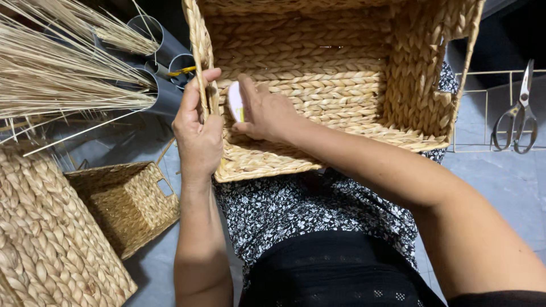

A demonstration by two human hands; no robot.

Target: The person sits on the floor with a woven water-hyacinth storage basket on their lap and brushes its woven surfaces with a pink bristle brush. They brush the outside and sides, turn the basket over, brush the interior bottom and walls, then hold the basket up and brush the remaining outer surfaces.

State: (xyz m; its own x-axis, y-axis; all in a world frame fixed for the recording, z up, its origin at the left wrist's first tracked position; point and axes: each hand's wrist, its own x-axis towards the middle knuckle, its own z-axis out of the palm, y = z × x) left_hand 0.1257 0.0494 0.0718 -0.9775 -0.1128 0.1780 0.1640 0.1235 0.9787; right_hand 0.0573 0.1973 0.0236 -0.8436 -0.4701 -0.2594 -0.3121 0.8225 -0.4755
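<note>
1. Two bare hands are what I watch, both at the near-left wall of a large rectangular basket of braided tan straw (341, 85) that lies on the lap over a black-and-white floral cloth (284, 210).
2. I see the left hand (198, 133) wrapped around the basket's left rim, thumb and fingers closed over the braided edge from outside.
3. I see the right hand (264, 113) reaching inside the basket, its fingers pressed around a small flat white oval object (235, 101) with a yellow-green mark, held against the inner wall just beside the left hand.
4. Left of the lap, a smaller square woven basket with a cut-out handle (128, 202) lies tipped on the grey floor (500, 176), touching a bigger coarse-braided basket (45, 239) at the corner.
5. At upper left, a bundle of thin dry pale straw stalks (57, 62) crosses over several grey plastic tubes (162, 68), close to the left hand.
6. At right, well apart, metal scissors (518, 113) hang on a thin wire rack (483, 113).
</note>
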